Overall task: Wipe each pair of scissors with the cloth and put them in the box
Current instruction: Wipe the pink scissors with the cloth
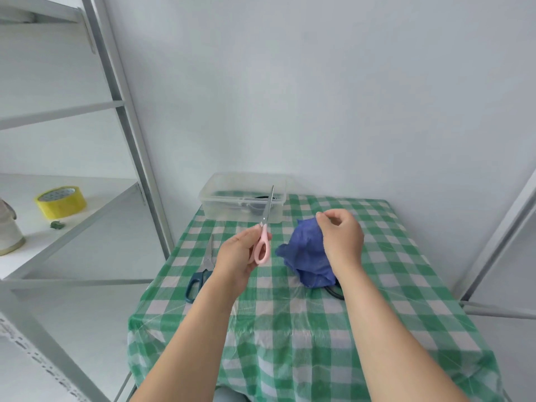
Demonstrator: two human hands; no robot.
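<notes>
Left hand (236,256): raised over the green-checked worktop (319,329), grip closed round the pink-handled steel scissors (265,227), blades pointing toward the clear plastic box (220,195).
Right hand (343,239): grip bunching the crumpled blue cloth (307,250) just beside.

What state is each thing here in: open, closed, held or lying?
pink scissors: blades closed, held by left hand
teal scissors: closed, lying on table
blue cloth: bunched, gripped by right hand
clear box: lid off, something dark inside
yellow tape: lying on shelf
</notes>
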